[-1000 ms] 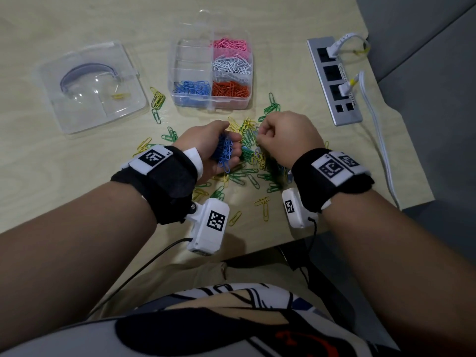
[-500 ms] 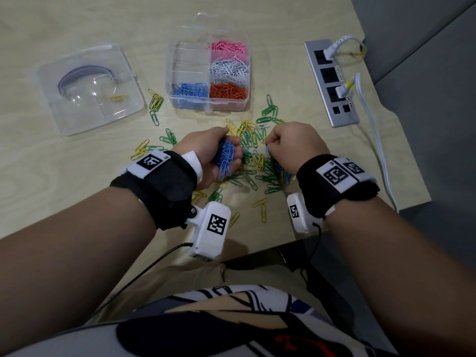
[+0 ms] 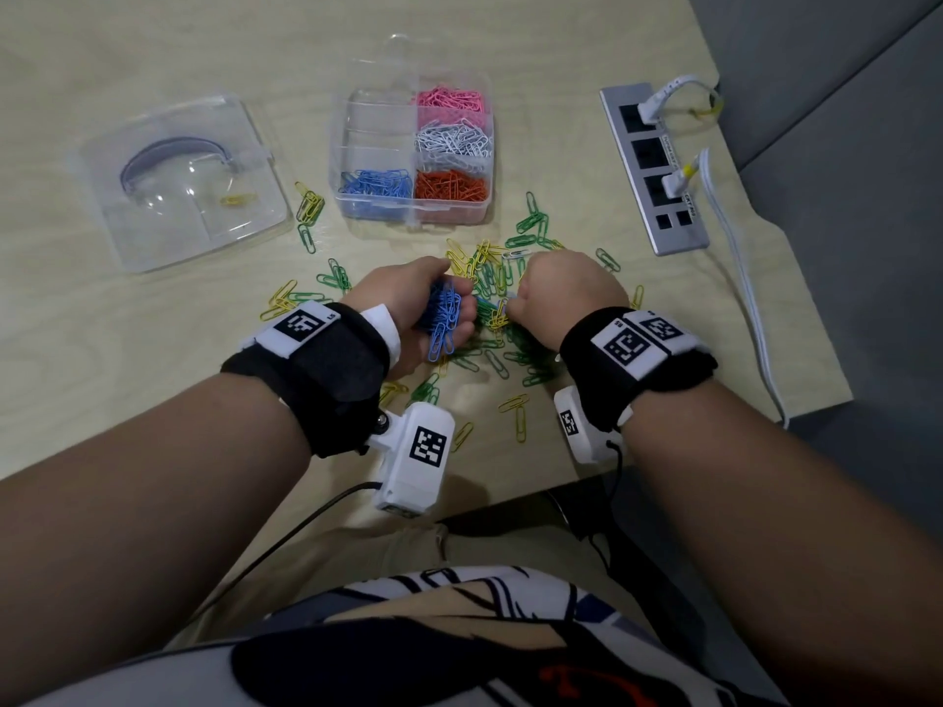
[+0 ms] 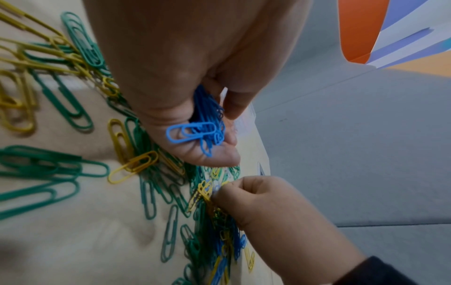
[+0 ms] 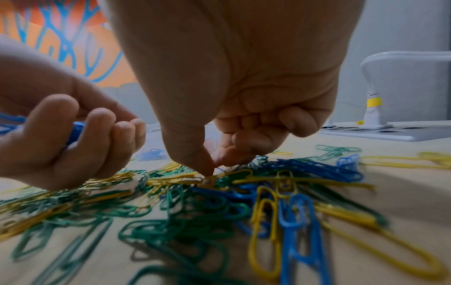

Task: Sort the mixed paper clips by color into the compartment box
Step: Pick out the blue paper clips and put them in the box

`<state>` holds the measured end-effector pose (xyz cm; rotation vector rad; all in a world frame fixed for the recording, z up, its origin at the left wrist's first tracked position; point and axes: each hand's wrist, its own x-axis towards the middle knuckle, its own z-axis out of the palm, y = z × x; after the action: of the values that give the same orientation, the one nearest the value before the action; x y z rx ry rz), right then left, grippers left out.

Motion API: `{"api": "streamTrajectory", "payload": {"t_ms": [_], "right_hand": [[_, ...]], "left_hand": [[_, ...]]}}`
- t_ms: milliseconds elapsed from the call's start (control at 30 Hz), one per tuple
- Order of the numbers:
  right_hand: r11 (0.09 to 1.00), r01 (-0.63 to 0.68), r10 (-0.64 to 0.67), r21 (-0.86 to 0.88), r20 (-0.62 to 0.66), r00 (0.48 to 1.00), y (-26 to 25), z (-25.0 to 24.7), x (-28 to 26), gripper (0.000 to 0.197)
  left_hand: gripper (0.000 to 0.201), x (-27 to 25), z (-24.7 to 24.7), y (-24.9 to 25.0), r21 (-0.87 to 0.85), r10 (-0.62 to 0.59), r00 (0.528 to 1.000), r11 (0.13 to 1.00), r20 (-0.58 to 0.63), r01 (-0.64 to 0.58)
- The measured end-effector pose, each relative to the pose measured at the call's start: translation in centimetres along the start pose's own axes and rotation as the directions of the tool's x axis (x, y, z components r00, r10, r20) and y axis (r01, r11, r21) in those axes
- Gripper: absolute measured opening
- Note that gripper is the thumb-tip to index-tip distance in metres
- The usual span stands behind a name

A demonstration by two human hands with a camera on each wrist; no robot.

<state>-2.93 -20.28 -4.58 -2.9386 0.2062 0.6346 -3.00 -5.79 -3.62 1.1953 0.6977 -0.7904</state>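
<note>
The clear compartment box stands at the back, with pink, white and orange clips in its right cells and blue clips in its front left cell. A mixed pile of green, yellow and blue clips lies in front of it. My left hand grips a bunch of blue clips, palm turned up, just left of the pile. The thumb and forefinger of my right hand pinch a clip in the pile's middle. I cannot tell that clip's colour.
The box's clear lid lies at the back left with one yellow clip on it. A grey power strip with plugged white cables runs along the right edge. Stray clips are scattered around; the table's near edge is just under my wrists.
My right hand has come a little nearer to me and lowered its fingertips into the pile. The left hand has kept its blue bunch, barely moving.
</note>
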Motion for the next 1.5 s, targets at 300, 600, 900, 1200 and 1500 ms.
{"api": "streamTrajectory", "payload": {"t_ms": [300, 600, 900, 1200, 1500], "right_hand": [[0.766, 0.313, -0.272, 0.561, -0.157, 0.949, -0.8, -1.3, -2.7, 0.003], [0.983, 0.054, -0.054, 0.174, -0.004, 0.999, 1.0, 1.2, -1.4, 0.023], [0.988, 0.082, -0.059, 0.128, -0.177, 0.983, 1.8, 0.1, -1.0, 0.019], [0.997, 0.079, -0.08, -0.019, -0.063, 0.995, 0.1, 1.3, -0.7, 0.019], [0.987, 0.15, -0.148, 0.064, -0.044, 0.988, 1.3, 0.6, -1.2, 0.016]], "left_hand": [[0.028, 0.1, 0.5, -0.3, -0.01, -0.019, 1.0, 1.0, -0.005, 0.019], [0.037, 0.0, -0.4, -0.2, -0.043, -0.002, 0.999, 0.999, -0.041, 0.0], [0.037, -0.2, -1.1, 0.2, -0.069, 0.017, 0.998, 0.997, -0.066, -0.021], [0.037, -0.4, -0.9, -0.1, -0.034, 0.031, 0.997, 0.999, -0.065, -0.033], [0.036, -0.3, -1.2, -0.2, -0.05, 0.025, 0.997, 0.998, -0.07, -0.029]]}}
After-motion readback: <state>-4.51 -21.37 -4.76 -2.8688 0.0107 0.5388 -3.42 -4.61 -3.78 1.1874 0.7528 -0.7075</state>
